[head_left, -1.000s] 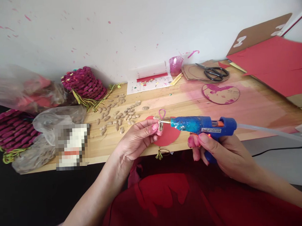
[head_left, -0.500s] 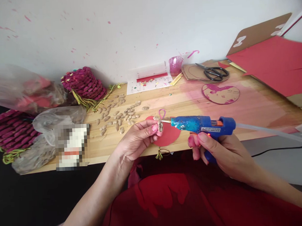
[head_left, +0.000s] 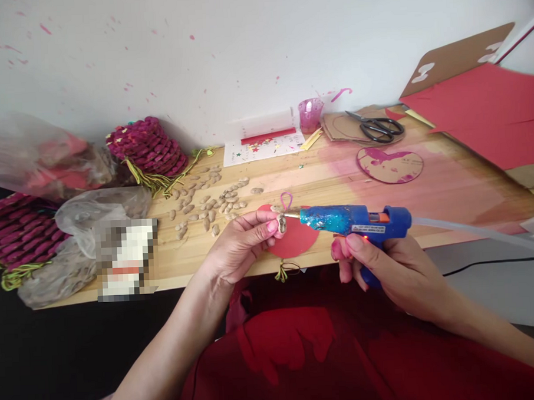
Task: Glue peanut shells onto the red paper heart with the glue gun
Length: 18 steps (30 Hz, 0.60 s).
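My left hand (head_left: 242, 245) pinches a small peanut shell (head_left: 282, 224) between thumb and fingertips, just above a red paper disc (head_left: 297, 240) lying at the table's front edge. My right hand (head_left: 391, 271) is wrapped round the handle of a blue hot glue gun (head_left: 356, 219), a finger on its trigger and a red light glowing. The gun's metal nozzle touches the top of the shell. A pink thread loop (head_left: 286, 199) lies on the table by the disc's far edge.
Several peanut shells (head_left: 205, 205) are scattered on the wooden table (head_left: 448, 192). Magenta woven pieces (head_left: 147, 147) and plastic bags (head_left: 95, 216) crowd the left. Black scissors (head_left: 376, 127), a painted cardboard heart (head_left: 389, 164), a pink cup (head_left: 310, 114) and red card (head_left: 488, 111) lie to the right.
Both hands, the shell and the glue gun have shifted very slightly to the left. The nozzle stays at the shell.
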Available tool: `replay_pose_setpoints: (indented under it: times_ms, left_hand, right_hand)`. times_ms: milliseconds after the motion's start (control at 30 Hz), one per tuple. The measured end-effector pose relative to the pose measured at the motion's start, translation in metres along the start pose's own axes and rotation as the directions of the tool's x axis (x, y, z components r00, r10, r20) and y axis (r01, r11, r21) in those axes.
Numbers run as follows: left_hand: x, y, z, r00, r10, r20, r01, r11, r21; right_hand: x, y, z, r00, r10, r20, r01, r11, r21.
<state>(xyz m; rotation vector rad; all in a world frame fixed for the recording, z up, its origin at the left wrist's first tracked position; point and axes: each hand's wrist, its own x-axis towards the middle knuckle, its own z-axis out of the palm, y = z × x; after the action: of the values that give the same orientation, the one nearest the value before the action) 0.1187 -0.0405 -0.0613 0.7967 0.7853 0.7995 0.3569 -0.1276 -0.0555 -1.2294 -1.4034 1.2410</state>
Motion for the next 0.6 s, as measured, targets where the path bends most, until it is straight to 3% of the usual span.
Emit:
replay_pose_setpoints:
  times_ms: [167, 400, 600]
  left_hand:
    - [0.0001, 0.0015, 0.0011, 0.998, 0.061, -0.011, -0.061, 0.998, 0.001]
    - [0.0015, -0.001, 0.0001, 0.998, 0.012, -0.069, -0.02, 0.992, -0.125]
    - [0.0017, 0.0, 0.0019, 0.998, 0.013, -0.055, -0.02, 0.991, -0.129]
  right_hand:
    - [-0.0024, -0.0029, -0.0005, 1.0, -0.002, -0.011, 0.002, 0.999, -0.048]
    - [-0.008, -0.0054, 0.0001, 0.998, -0.037, 0.047, 0.04, 0.998, -0.054]
    - [-0.0083, -0.0039, -0.002, 0.994, -0.096, 0.05, 0.102, 0.985, -0.14]
